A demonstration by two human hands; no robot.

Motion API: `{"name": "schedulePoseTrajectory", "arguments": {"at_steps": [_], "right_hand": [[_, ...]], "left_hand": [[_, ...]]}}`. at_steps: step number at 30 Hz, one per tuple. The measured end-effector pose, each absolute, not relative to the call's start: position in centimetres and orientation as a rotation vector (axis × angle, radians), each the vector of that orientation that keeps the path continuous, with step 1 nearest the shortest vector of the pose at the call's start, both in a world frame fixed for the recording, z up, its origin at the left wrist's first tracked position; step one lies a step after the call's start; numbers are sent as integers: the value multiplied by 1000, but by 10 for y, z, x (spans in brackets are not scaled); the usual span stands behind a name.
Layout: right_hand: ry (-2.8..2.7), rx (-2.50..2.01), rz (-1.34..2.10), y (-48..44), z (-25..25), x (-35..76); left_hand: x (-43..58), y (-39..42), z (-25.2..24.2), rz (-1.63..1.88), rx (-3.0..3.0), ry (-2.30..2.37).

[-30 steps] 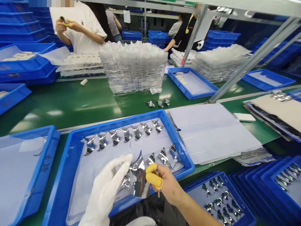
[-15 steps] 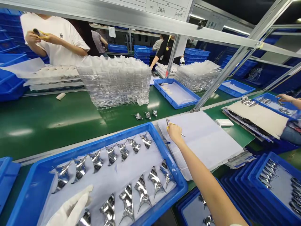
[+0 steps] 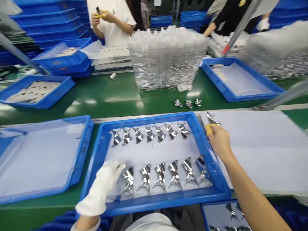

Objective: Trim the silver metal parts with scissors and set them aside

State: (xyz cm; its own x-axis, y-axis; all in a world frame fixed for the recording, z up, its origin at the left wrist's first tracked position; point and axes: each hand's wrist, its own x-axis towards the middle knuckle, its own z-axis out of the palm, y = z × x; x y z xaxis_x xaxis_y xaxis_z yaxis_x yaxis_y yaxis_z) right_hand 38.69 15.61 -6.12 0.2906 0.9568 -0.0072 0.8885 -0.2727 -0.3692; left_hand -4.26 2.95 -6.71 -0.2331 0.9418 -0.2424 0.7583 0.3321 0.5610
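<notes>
A part (image 3: 211,118) was pinched in the right hand's (image 3: 220,141) grip at the tray's (image 3: 154,200) 2 o'clock; the left hand (image 3: 106,179) was spread open at 7 o'clock.

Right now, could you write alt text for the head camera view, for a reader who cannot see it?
The right hand pinches a shiny metal part over white paper, just right of a blue tray holding two rows of similar parts. The white-gloved left hand rests inside the tray, beside the front row.
</notes>
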Motion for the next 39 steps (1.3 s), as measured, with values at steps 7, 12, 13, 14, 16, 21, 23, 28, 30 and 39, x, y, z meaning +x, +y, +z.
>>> {"name": "schedulePoseTrajectory", "arguments": {"at_steps": [7, 12, 13, 14, 16, 21, 23, 28, 30, 39], "right_hand": [[-1636, -1663, 1016, 81, -83, 314], [-1589, -1525, 1261, 50, -93, 258], [-1577, -1503, 1304, 45, -94, 249], [-1562, -1479, 1350, 41, -95, 241], [-1526, -1435, 1446, 33, -94, 228], [-1365, -1353, 1677, 17, -86, 207], [-1265, -1335, 1772, 12, -82, 200], [-995, -1230, 2003, 6, -67, 183], [-859, -1130, 2049, 7, -57, 182], [-914, -1042, 1714, -7, -31, 208]], "left_hand": [[-38, 29, -112, -209, 1717, 2042], [-43, 20, -115, -341, 1810, 2091], [-45, 19, -116, -343, 1817, 2097], [-46, 17, -117, -334, 1822, 2101], [-49, 16, -121, -292, 1827, 2110], [-48, 12, -119, 6, 1861, 2143], [-45, 9, -107, 242, 1904, 2162], [-27, -5, -68, 1013, 2123, 1968], [-14, -11, -56, 1227, 2231, 1782], [13, -27, -47, 1547, 1939, 1384]]}}
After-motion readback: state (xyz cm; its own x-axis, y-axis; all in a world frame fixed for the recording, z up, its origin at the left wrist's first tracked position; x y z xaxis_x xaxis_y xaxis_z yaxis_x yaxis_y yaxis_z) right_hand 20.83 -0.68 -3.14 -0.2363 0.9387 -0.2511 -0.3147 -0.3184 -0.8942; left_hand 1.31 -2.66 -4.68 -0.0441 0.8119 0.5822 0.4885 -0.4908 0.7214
